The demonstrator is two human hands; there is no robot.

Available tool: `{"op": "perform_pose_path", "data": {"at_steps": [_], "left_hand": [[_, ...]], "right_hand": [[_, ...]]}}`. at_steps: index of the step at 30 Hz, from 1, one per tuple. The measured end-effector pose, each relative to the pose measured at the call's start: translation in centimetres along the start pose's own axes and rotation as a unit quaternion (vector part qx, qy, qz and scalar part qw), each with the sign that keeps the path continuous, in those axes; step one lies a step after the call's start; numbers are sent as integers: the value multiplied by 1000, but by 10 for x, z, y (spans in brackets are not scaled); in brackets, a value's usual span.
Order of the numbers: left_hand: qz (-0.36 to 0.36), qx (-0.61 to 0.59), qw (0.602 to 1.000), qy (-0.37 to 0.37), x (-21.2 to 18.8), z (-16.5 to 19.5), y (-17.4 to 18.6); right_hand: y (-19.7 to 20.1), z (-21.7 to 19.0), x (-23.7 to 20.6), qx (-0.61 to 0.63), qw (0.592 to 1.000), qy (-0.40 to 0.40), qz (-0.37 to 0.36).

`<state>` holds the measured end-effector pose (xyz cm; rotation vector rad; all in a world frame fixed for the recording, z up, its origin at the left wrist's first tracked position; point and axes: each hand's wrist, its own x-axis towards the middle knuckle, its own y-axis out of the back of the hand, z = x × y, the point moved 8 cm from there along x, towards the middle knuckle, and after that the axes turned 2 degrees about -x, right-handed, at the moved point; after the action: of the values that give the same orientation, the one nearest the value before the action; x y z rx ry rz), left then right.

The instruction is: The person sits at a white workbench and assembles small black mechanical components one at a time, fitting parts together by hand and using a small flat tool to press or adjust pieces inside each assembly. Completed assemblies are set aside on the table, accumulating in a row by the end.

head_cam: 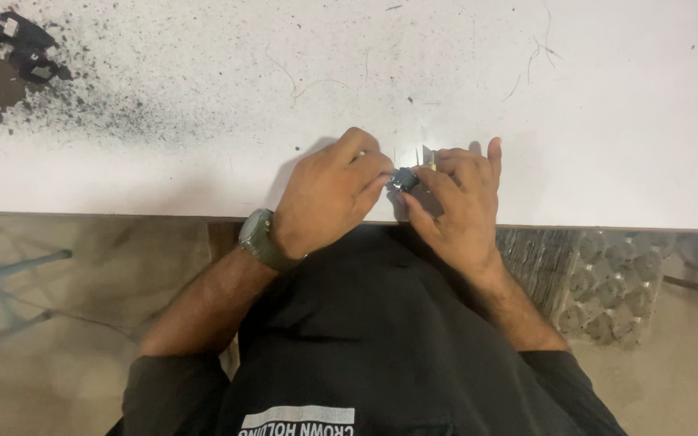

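Wide bare table is lying open right and ahead of both hands; far left, dark parts and black dust are crowding the corner.

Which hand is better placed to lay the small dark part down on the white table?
Probably the right hand: its fingers reach farther over the white table and pinch the small dark part with the left hand, which sits curled at the edge.

Both hands are meeting at the white counter edge, the left hand and right hand pinching a small dark part between their fingertips, black dust lying far left.
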<state>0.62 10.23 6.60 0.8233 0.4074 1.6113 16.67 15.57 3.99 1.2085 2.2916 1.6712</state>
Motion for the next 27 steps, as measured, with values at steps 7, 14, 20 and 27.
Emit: {"op": "perform_pose_path", "data": {"at_steps": [7,14,20,27], "left_hand": [[18,9,997,-78,-4,13,0],[-7,52,991,-121,-11,24,-13],[39,-46,998,12,-5,9,-7],[-27,-109,990,83,-6,-3,-7]], "right_hand": [[-2,4,-3,1,1000,5,15],[-2,5,-2,12,1000,4,-6],[-4,0,-3,15,999,38,-29],[-7,4,-5,9,1000,22,-19]]}}
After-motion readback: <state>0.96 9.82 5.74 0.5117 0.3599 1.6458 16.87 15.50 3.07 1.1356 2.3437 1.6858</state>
